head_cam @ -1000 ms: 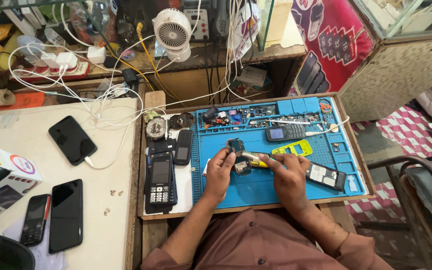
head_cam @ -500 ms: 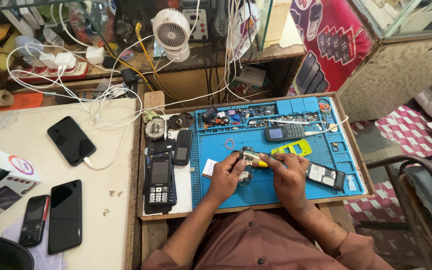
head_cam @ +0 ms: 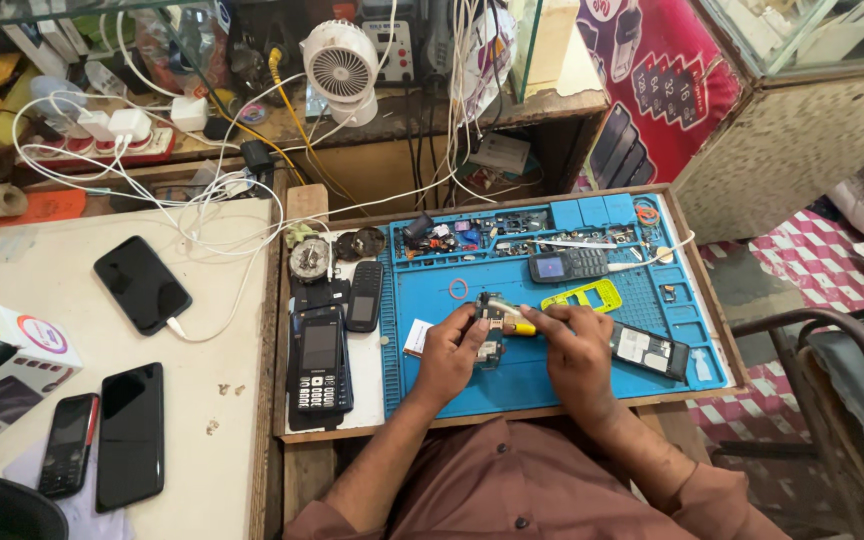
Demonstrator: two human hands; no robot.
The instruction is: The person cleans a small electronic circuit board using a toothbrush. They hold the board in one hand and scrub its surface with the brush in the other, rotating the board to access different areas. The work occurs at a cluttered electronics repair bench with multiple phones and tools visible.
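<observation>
My left hand [head_cam: 449, 352] grips a small opened phone body [head_cam: 489, 330] over the blue repair mat [head_cam: 552, 385]. My right hand [head_cam: 574, 345] holds a yellow-handled screwdriver [head_cam: 514, 323], its tip against the phone body. Just beyond my hands lie a yellow-green phone cover [head_cam: 582, 296] and a grey keypad phone [head_cam: 567, 265]. A dark phone back with a white label [head_cam: 649, 350] rests right of my right hand. A small white card [head_cam: 418, 338] lies left of my left hand.
Two black keypad phones [head_cam: 320, 360] and a round metal part [head_cam: 309, 259] lie left of the mat. Smartphones [head_cam: 141, 284] on white cables cover the pale table at left. A small white fan [head_cam: 340, 58], chargers and tangled wires fill the back shelf. A metal chair [head_cam: 832, 350] stands right.
My left hand has shifted slightly right and turned the phone body closer to the screwdriver. My right hand stays in nearly the same place.
</observation>
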